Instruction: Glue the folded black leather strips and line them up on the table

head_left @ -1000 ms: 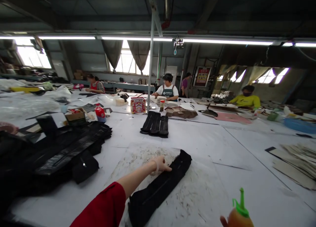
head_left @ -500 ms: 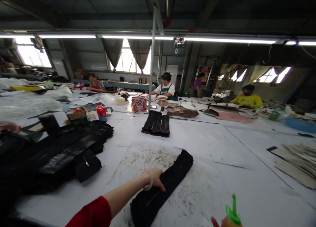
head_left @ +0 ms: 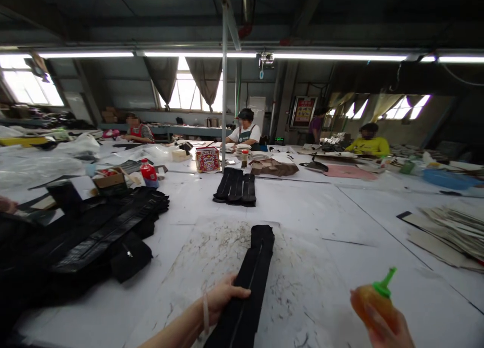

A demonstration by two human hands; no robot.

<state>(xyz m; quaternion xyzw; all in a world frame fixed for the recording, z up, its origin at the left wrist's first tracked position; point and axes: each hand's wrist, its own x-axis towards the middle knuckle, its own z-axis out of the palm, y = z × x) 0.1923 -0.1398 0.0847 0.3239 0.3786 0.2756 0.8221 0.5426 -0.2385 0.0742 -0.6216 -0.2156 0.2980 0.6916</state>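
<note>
Room between strip (head_left: 257, 277) and bottle (head_left: 367, 298)

Black strip (head_left: 257, 272), green-tipped orange bottle (head_left: 365, 300)

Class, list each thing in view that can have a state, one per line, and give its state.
Left hand: closed on the black strip, thumb on top
Right hand: wrapped around the squeeze bottle
Black strip: held, near end out of frame
Squeeze bottle: held tilted
Red bottle: upright, capped
Small jar: upright, lidded
Carton: open, things inside
Ceiling lights: lit
Curtains: parted
</note>
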